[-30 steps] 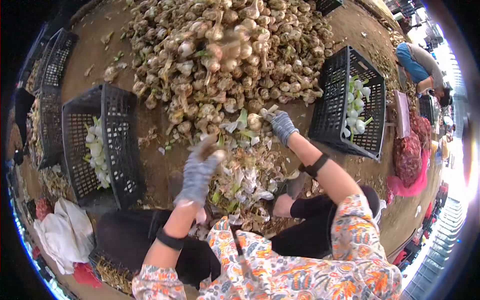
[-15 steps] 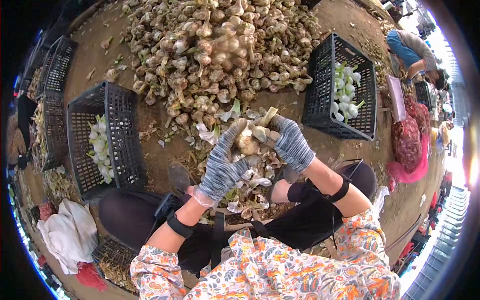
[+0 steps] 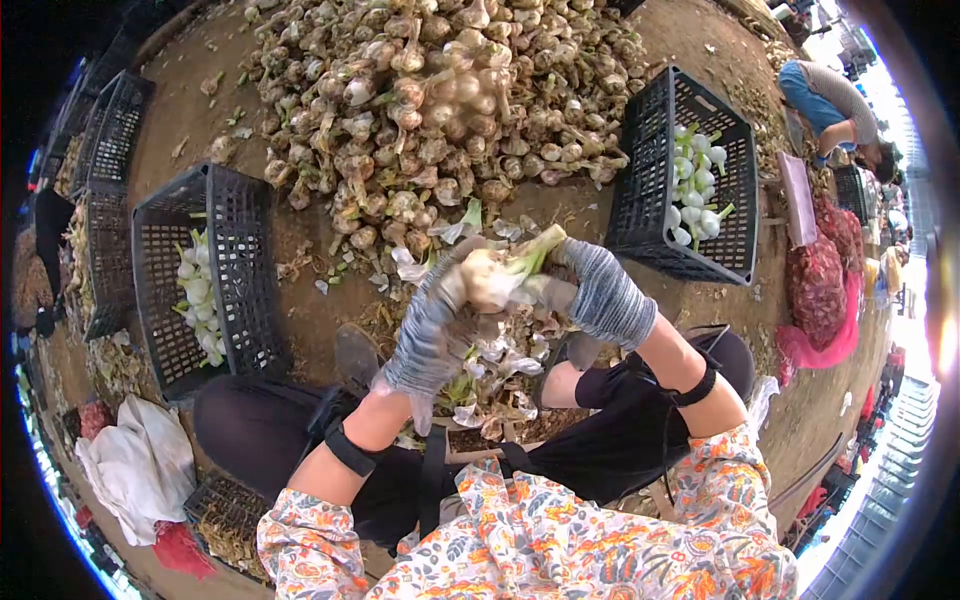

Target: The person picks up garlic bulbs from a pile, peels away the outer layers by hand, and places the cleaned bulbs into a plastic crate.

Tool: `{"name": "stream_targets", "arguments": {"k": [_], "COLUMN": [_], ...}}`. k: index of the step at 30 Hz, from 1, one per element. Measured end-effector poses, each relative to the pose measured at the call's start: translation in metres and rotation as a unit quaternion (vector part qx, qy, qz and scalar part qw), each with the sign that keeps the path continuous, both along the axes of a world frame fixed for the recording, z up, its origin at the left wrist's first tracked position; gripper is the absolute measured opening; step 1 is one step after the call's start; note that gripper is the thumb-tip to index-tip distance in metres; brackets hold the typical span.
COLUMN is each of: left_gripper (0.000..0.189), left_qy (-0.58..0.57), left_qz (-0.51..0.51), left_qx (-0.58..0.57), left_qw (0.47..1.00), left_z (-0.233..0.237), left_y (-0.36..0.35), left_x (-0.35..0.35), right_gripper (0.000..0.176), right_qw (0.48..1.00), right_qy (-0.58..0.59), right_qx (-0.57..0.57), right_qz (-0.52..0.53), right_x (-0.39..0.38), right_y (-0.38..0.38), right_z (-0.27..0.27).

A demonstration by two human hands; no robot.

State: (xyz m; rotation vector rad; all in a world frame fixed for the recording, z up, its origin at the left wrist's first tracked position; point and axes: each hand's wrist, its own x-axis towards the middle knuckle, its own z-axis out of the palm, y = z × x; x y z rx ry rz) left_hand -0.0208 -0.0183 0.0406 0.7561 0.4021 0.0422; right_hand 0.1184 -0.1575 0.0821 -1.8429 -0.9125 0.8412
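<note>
My left hand, in a grey-striped knit glove with soiled fingers, is closed around a garlic bulb. The bulb has a whitish, partly peeled surface, and its pale green stalk points up to the right. Against the stalk side of the bulb is my right hand, gloved alike, with its fingers curled in. Motion blurs those fingertips, so what they pinch cannot be made out. Loose white garlic skins lie on the ground below both hands.
A large heap of unpeeled garlic rises in front. Black crates with clean white bulbs stand at left and right. Red mesh sacks lie farther right, near a bending person. A white cloth sack is at lower left.
The bulb has turned and risen slightly, showing more of its whitish side and green stalk. My right hand has shifted a little right and down; my left hand has rotated and is blurred.
</note>
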Motion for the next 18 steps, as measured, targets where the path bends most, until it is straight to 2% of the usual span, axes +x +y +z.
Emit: {"name": "stream_targets", "arguments": {"k": [1, 2, 3, 4, 6, 7, 8, 9, 10, 11, 12, 13, 14, 16, 17, 18], "left_gripper": [0.065, 0.066, 0.059, 0.059, 0.057, 0.057, 0.057, 0.057, 0.058, 0.048, 0.04, 0.037, 0.034, 0.03, 0.029, 0.029], "left_qy": [0.025, 0.05, 0.097, 0.1, 0.249, 0.334, 0.335, 0.332, 0.327, 0.348, 0.242, 0.164, 0.082, 0.044, 0.02, -0.003], "left_qz": [0.023, 0.046, 0.07, 0.074, 0.0, -0.075, -0.074, -0.072, -0.071, -0.128, -0.033, 0.06, 0.153, 0.172, 0.132, 0.093], "left_qx": [-0.058, -0.115, -0.098, -0.097, -0.125, -0.027, -0.027, -0.026, -0.024, -0.029, 0.172, 0.311, 0.44, 0.433, 0.481, 0.527], "left_qw": [0.998, 0.991, 0.988, 0.987, 0.96, 0.939, 0.939, 0.94, 0.942, 0.928, 0.955, 0.934, 0.881, 0.884, 0.866, 0.845], "left_z": [-0.009, -0.015, -0.02, -0.025, -0.017, -0.007, -0.004, -0.002, 0.002, 0.017, -0.01, -0.013, -0.005, 0.016, 0.022, 0.024], "left_y": [-0.001, -0.002, -0.005, -0.001, 0.01, 0.019, 0.018, 0.015, 0.014, 0.027, 0.016, 0.008, 0.004, -0.002, -0.009, -0.012], "left_x": [0.002, 0.005, 0.01, 0.01, 0.012, 0.015, 0.014, 0.014, 0.016, 0.016, 0.012, 0.009, 0.009, 0.005, 0.005, 0.006], "right_gripper": [0.026, 0.026, 0.024, 0.023, 0.024, 0.022, 0.02, 0.017, 0.017, 0.017, 0.016, 0.025, 0.025, 0.027, 0.029, 0.029], "right_qw": [0.997, 0.997, 0.999, 0.997, 0.994, 0.992, 0.989, 0.994, 0.994, 0.994, 0.983, 0.978, 0.978, 0.99, 0.99, 0.99], "right_qy": [0.075, 0.078, 0.025, -0.028, -0.039, -0.035, -0.032, 0.053, 0.052, 0.11, 0.166, 0.191, 0.188, 0.064, 0.052, 0.052], "right_qx": [-0.024, -0.023, -0.003, 0.018, 0.03, 0.059, 0.087, -0.006, -0.006, -0.003, -0.001, -0.041, -0.042, 0.004, 0.051, 0.051], "right_qz": [-0.005, -0.002, 0.036, 0.074, 0.101, 0.107, 0.113, 0.093, 0.092, 0.009, -0.076, -0.074, -0.075, -0.122, -0.119, -0.121], "right_x": [-0.004, -0.008, -0.012, -0.015, -0.019, -0.019, -0.02, -0.02, -0.023, -0.026, -0.027, -0.02, -0.019, -0.021, -0.022, -0.025], "right_y": [0.002, 0.002, 0.002, 0.002, 0.001, -0.003, -0.004, -0.006, -0.007, -0.008, -0.01, -0.015, -0.015, -0.011, -0.01, -0.009], "right_z": [0.004, 0.002, -0.001, -0.003, -0.007, -0.014, -0.016, -0.008, -0.01, -0.014, -0.02, -0.03, -0.033, -0.037, -0.04, -0.04]}}
